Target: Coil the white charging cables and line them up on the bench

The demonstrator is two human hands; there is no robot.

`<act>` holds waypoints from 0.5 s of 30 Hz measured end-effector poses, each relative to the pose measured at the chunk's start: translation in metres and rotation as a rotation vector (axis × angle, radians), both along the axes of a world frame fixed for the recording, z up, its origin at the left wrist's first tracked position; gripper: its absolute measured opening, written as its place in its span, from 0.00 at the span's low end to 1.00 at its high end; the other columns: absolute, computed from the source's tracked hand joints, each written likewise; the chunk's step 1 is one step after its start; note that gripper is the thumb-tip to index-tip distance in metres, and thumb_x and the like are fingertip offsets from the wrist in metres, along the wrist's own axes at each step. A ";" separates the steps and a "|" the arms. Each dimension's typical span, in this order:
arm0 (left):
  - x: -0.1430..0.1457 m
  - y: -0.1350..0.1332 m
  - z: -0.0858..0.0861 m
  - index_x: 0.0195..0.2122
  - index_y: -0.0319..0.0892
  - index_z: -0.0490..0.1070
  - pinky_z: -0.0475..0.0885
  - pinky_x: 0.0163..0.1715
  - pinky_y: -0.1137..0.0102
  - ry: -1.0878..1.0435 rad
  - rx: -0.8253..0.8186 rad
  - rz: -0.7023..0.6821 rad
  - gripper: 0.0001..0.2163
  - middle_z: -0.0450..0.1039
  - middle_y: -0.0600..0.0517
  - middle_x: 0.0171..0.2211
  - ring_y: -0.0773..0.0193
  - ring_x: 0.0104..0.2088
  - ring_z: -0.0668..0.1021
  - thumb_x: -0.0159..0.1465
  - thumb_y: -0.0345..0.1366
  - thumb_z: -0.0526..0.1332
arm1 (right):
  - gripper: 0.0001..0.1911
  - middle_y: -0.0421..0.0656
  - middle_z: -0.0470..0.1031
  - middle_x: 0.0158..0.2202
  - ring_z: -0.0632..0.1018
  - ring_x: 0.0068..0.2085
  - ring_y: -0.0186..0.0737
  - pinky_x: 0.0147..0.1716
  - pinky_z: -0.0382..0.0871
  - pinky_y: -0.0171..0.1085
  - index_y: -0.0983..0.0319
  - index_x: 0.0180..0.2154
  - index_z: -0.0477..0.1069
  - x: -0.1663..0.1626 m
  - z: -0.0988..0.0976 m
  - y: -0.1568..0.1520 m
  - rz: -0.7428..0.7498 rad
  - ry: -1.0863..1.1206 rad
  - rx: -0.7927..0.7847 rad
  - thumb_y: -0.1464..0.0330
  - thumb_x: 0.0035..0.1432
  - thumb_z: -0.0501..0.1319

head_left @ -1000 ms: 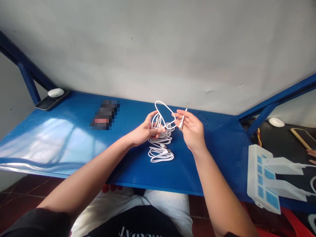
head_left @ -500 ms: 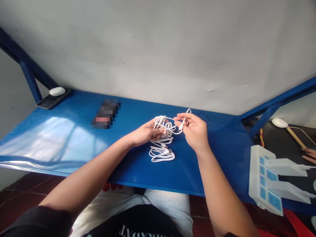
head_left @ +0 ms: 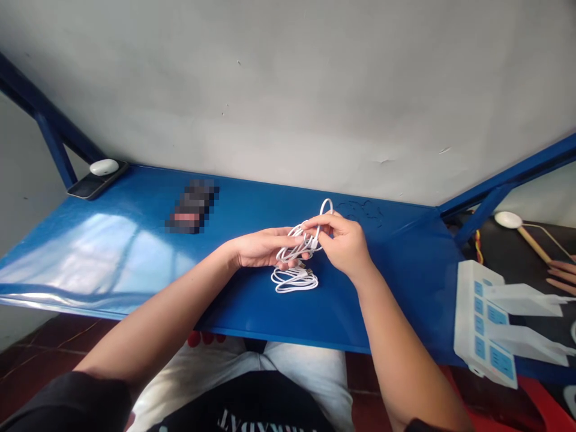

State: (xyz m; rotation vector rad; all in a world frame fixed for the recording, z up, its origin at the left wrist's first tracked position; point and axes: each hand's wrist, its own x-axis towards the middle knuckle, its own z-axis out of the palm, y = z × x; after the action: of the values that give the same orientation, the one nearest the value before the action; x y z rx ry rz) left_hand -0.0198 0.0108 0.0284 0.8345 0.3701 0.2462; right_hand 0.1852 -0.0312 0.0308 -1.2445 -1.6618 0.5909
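Observation:
A tangled white cable (head_left: 294,277) lies partly on the blue table (head_left: 135,240), its upper loops lifted between my hands. My left hand (head_left: 261,247) lies palm up under the coils, fingers closed on several loops. My right hand (head_left: 342,243) pinches the cable's end near its plug, with a small loop sticking up above the fingers. The two hands meet over the middle of the table, fingertips almost touching.
A phone (head_left: 90,185) with a white oval object (head_left: 104,167) on it lies at the table's far left. A blurred dark item (head_left: 192,205) sits left of centre. A white power strip (head_left: 483,321) with plugged adapters is at right. Another person's fingers (head_left: 560,273) show at the right edge.
The large loop that stood above my hands has been drawn down. Both hands came closer together and lower, my right hand moving left toward the bundle.

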 end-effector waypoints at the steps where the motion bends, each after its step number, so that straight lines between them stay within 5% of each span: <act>1: 0.000 -0.001 0.001 0.50 0.41 0.69 0.66 0.24 0.75 0.013 0.022 -0.016 0.17 0.74 0.46 0.41 0.69 0.30 0.75 0.64 0.41 0.68 | 0.06 0.40 0.79 0.34 0.76 0.32 0.37 0.34 0.71 0.39 0.55 0.36 0.81 -0.003 0.000 -0.001 0.019 0.007 0.003 0.70 0.59 0.65; 5: -0.002 -0.002 0.002 0.45 0.39 0.70 0.69 0.26 0.74 0.048 0.071 -0.060 0.14 0.72 0.50 0.35 0.69 0.30 0.75 0.60 0.35 0.71 | 0.02 0.41 0.82 0.39 0.81 0.43 0.44 0.45 0.75 0.45 0.54 0.36 0.80 -0.016 0.005 -0.003 0.074 0.220 0.029 0.65 0.59 0.68; 10: 0.000 -0.004 0.002 0.42 0.39 0.70 0.65 0.24 0.76 0.058 0.091 0.030 0.16 0.68 0.54 0.29 0.71 0.27 0.71 0.58 0.35 0.73 | 0.16 0.44 0.81 0.50 0.78 0.57 0.47 0.60 0.68 0.51 0.53 0.42 0.79 -0.016 0.009 -0.002 -0.042 0.425 0.117 0.53 0.68 0.58; 15: 0.006 -0.005 0.001 0.46 0.40 0.69 0.57 0.19 0.77 0.029 0.162 0.271 0.19 0.64 0.55 0.30 0.75 0.24 0.65 0.58 0.37 0.73 | 0.26 0.45 0.76 0.54 0.76 0.58 0.46 0.55 0.70 0.49 0.52 0.48 0.75 -0.002 0.009 0.004 -0.232 0.539 0.053 0.45 0.69 0.48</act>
State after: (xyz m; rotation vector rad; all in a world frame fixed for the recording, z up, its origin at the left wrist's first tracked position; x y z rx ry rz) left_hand -0.0136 0.0062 0.0293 0.9471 0.4962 0.5221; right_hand 0.1827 -0.0272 0.0399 -1.0975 -1.0629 0.6623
